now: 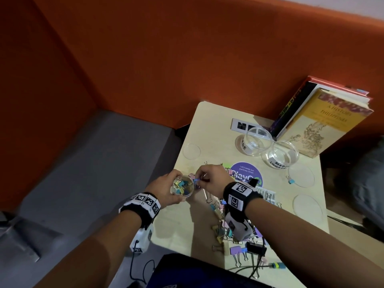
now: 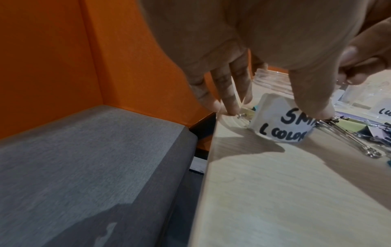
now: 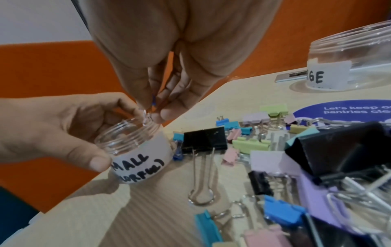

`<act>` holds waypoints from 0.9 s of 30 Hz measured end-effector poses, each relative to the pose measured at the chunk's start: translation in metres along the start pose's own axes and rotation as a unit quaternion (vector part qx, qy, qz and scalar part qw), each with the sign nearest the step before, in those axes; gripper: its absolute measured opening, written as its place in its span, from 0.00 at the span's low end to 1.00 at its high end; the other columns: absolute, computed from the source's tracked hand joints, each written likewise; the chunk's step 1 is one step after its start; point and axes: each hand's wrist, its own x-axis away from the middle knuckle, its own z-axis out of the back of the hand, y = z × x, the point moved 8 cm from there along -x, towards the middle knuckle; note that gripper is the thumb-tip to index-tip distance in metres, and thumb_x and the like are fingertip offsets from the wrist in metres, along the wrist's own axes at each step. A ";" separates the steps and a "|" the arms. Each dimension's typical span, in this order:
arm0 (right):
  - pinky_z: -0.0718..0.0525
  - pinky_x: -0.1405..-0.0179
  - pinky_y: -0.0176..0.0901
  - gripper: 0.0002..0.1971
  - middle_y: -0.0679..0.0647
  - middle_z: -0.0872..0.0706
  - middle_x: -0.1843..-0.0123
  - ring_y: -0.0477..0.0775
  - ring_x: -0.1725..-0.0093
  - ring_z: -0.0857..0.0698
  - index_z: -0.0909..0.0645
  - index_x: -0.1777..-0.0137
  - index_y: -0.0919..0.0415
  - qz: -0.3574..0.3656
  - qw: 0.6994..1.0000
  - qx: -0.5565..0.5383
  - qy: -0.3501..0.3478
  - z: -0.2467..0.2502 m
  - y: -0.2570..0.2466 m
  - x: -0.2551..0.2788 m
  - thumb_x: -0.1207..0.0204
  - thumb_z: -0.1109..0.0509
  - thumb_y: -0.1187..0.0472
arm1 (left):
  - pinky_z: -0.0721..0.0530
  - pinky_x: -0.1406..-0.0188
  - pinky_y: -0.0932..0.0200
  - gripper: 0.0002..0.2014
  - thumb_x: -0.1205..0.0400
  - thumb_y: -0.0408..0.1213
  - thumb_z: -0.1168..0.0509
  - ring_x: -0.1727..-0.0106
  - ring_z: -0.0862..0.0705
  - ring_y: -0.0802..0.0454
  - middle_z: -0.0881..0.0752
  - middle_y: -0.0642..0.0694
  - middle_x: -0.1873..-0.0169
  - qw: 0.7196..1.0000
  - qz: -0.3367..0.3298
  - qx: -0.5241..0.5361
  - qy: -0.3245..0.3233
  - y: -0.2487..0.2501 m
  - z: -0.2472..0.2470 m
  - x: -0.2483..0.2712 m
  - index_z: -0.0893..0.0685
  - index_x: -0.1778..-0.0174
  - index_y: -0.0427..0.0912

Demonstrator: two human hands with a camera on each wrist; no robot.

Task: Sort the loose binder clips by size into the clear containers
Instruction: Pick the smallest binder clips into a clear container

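My left hand (image 1: 166,190) grips a small clear jar (image 1: 182,187) labelled "SMALL (COLORFUL)" (image 2: 281,123), tilted just above the table's left part; several small coloured clips lie inside. My right hand (image 1: 207,179) pinches a small blue binder clip (image 1: 196,180) at the jar's rim. In the right wrist view the blue clip (image 3: 153,100) sits between the fingertips of my right hand (image 3: 153,108), right over the mouth of the jar (image 3: 131,138). Loose clips (image 1: 228,225) of mixed sizes lie under my right forearm.
Two wider clear containers, one marked large (image 1: 257,142) and one medium (image 1: 280,156), stand at the back. Three clear lids (image 1: 191,151) (image 1: 301,175) (image 1: 307,205) lie flat. Books (image 1: 324,121) lean at the back right. A large black clip (image 3: 204,139) lies beside the jar. The table edge (image 2: 203,183) runs along a grey seat.
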 end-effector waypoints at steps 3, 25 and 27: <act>0.15 0.53 0.38 0.07 0.48 0.11 0.57 0.49 0.56 0.14 0.15 0.55 0.53 -0.008 1.000 -0.024 -0.012 -0.004 -0.006 -0.004 0.28 0.25 0.66 | 0.14 0.49 0.49 0.33 0.36 0.56 0.22 0.48 0.16 0.53 0.17 0.56 0.46 1.000 0.001 -0.004 -0.001 0.001 0.001 0.000 0.32 0.39 0.63; 0.19 0.57 0.38 0.05 0.44 0.11 0.55 0.43 0.60 0.17 0.13 0.55 0.52 -0.020 0.999 -0.033 0.025 0.000 0.003 0.004 0.21 0.30 0.54 | 0.14 0.49 0.48 0.32 0.37 0.58 0.23 0.48 0.16 0.51 0.16 0.54 0.45 1.000 -0.003 -0.016 -0.019 0.011 0.001 -0.001 0.32 0.41 0.63; 0.20 0.54 0.41 0.07 0.47 0.12 0.53 0.47 0.58 0.18 0.14 0.54 0.54 -0.023 0.999 0.008 0.032 0.010 0.012 0.009 0.20 0.31 0.54 | 0.14 0.51 0.48 0.32 0.38 0.58 0.24 0.49 0.16 0.51 0.16 0.55 0.47 0.999 -0.012 -0.025 -0.028 0.016 -0.001 -0.002 0.32 0.42 0.63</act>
